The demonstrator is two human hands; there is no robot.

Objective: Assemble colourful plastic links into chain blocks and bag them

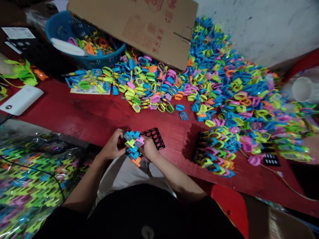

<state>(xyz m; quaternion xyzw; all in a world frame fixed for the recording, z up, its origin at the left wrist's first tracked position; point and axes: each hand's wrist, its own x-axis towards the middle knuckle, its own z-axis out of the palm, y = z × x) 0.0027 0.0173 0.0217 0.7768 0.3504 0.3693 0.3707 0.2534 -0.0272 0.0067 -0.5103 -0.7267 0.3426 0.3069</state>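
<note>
A cluster of toy watches (132, 143) in blue, yellow, pink and orange is between my hands, above my lap at the table's front edge. My right hand (149, 148) is closed on the cluster's right side. On its left side, my left hand (114, 146) curls its fingers and thumb against the watches; the inside of that grip is dark and partly hidden. A black plastic grid tray (159, 142) lies on the red table (99, 116) just beyond my right hand, which covers part of it.
Loose toy watches (154, 79) spread across the back, piling higher rightward. A black rack (198, 149) filled with watches stands to the right. Behind are a blue basket (58, 26) and cardboard box (129, 23). Bagged watches (30, 186) lie left; another person's hand (311, 147) shows far right.
</note>
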